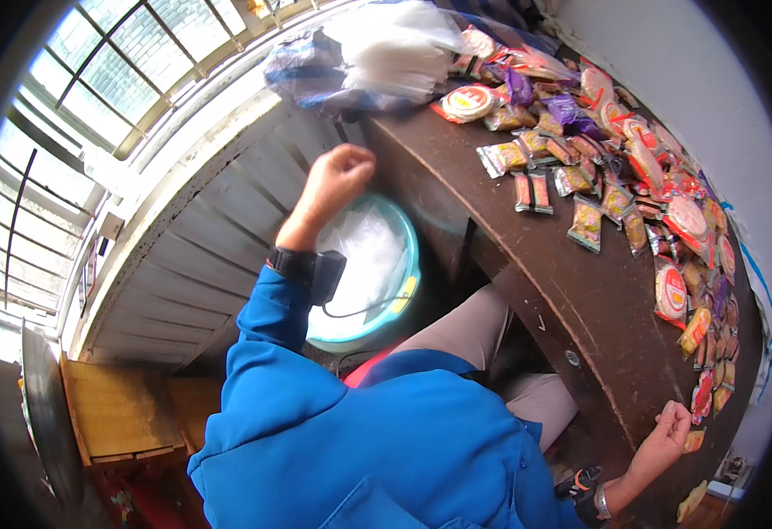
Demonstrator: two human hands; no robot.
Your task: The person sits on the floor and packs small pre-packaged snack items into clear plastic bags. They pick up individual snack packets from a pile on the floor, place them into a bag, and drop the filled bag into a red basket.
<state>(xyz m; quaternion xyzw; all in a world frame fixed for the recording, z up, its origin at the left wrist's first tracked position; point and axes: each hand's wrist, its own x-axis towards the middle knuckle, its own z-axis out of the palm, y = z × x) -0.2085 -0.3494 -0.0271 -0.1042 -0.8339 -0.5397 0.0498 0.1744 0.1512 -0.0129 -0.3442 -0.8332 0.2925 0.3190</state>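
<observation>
My left hand (343, 173), its fingers curled in with nothing visible in them, is raised above the far side of a teal plastic tub (414, 254) that holds clear plastic bags (366, 244). At the lower right, my right hand (673, 423) is over the brown tabletop (558, 278), fingers bent. It is close to a red-wrapped snack (702, 397) and a small yellowish packet (693, 441); whether it grips anything cannot be told. Many individually wrapped snacks (584, 225) lie spread along the table's far side, among them round ones (671, 291) and purple packets (568, 112).
A stack of white plastic bags (396, 59) lies on a blue-and-white checked cloth (303, 66) at the table's far left end. Barred windows (121, 73) and a ledge are on the left, a wooden cabinet (121, 410) at lower left. A white wall (710, 86) borders the right.
</observation>
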